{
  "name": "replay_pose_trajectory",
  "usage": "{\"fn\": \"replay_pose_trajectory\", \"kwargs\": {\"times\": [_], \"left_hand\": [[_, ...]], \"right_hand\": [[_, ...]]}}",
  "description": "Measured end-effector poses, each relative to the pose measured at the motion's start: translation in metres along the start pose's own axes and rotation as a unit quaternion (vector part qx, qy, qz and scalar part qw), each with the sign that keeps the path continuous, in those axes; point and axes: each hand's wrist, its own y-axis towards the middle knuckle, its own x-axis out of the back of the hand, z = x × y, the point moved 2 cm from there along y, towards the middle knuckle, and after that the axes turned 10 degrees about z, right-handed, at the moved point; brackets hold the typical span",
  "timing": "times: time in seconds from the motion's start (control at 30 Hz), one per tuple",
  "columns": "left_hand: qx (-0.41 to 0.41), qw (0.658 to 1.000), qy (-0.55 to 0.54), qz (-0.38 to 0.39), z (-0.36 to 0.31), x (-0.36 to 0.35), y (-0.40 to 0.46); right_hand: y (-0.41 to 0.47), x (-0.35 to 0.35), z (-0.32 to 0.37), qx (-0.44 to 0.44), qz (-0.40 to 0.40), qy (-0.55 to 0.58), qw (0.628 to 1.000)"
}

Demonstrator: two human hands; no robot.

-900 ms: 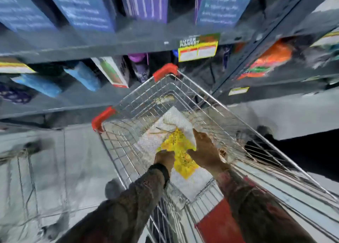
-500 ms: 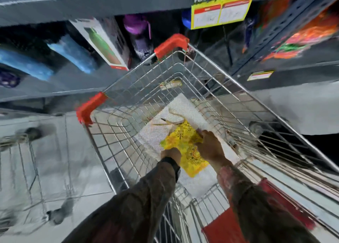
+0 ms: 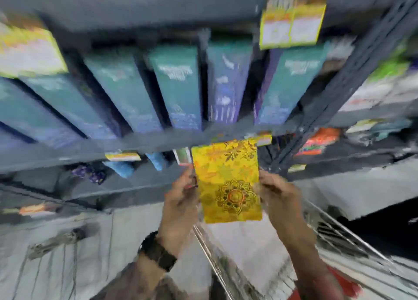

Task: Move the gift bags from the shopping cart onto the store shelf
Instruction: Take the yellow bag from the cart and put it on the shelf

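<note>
A flat yellow gift bag (image 3: 226, 179) with an orange flower pattern is held upright in front of the grey store shelf (image 3: 140, 150). My left hand (image 3: 181, 200) grips its left edge and my right hand (image 3: 278, 195) grips its right edge. The wire shopping cart (image 3: 328, 229) is below my hands at the lower right, with a white sheet (image 3: 248, 250) lying in it. The whole view is blurred by motion.
A row of tall blue and purple boxes (image 3: 178, 87) stands on the shelf above the bag. Yellow price tags (image 3: 291, 26) hang from the upper shelf edge. Blue packets (image 3: 122, 168) lie on the lower shelf. A dark shelf upright (image 3: 334, 91) runs diagonally at the right.
Both hands lifted the yellow gift bag out of the cart and raised it upright to shelf height. The camera tilted up, so the shelves now fill the view.
</note>
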Motion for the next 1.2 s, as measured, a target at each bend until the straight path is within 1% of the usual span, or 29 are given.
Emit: {"fn": "replay_pose_trajectory", "kwargs": {"times": [0.07, 0.1, 0.23, 0.33, 0.43, 0.6, 0.7, 0.73, 0.87, 0.97, 1.07, 1.13, 1.2], "left_hand": [[-0.101, 0.993, 0.056, 0.022, -0.067, 0.011, -0.024], [-0.141, 0.986, 0.086, 0.015, -0.1, 0.02, -0.036], [-0.267, 0.954, 0.121, -0.056, -0.212, 0.054, -0.071], [-0.338, 0.929, 0.146, -0.043, -0.277, 0.064, -0.09], [-0.37, 0.914, 0.159, -0.046, -0.312, 0.079, -0.103], [-0.366, 0.914, 0.166, -0.055, -0.328, 0.113, -0.118], [-0.356, 0.921, 0.141, -0.074, -0.333, 0.134, -0.121], [-0.354, 0.921, 0.139, -0.084, -0.336, 0.143, -0.122], [-0.322, 0.928, 0.126, -0.136, -0.364, 0.188, -0.114], [-0.309, 0.928, 0.144, -0.15, -0.41, 0.23, -0.092], [-0.259, 0.935, 0.179, -0.166, -0.457, 0.273, -0.062], [-0.23, 0.936, 0.21, -0.163, -0.489, 0.299, -0.036], [-0.209, 0.926, 0.259, -0.181, -0.517, 0.314, -0.011]], "right_hand": [[-0.013, -0.027, 0.068, 0.061, 0.018, 0.071, 0.995], [-0.019, -0.044, 0.105, 0.088, 0.035, 0.09, 0.991], [-0.038, -0.103, 0.228, 0.221, 0.06, 0.117, 0.966], [-0.049, -0.138, 0.287, 0.293, 0.073, 0.138, 0.943], [-0.056, -0.163, 0.313, 0.32, 0.071, 0.132, 0.936], [-0.069, -0.199, 0.321, 0.332, 0.04, 0.112, 0.936], [-0.073, -0.22, 0.325, 0.341, 0.024, 0.101, 0.934], [-0.072, -0.229, 0.327, 0.332, 0.025, 0.107, 0.937], [-0.054, -0.28, 0.353, 0.271, 0.072, 0.133, 0.951], [-0.022, -0.328, 0.394, 0.229, 0.133, 0.135, 0.955], [0.02, -0.381, 0.434, 0.196, 0.193, 0.087, 0.957], [0.057, -0.423, 0.459, 0.168, 0.232, 0.042, 0.957], [0.093, -0.458, 0.48, 0.141, 0.247, 0.008, 0.959]]}}
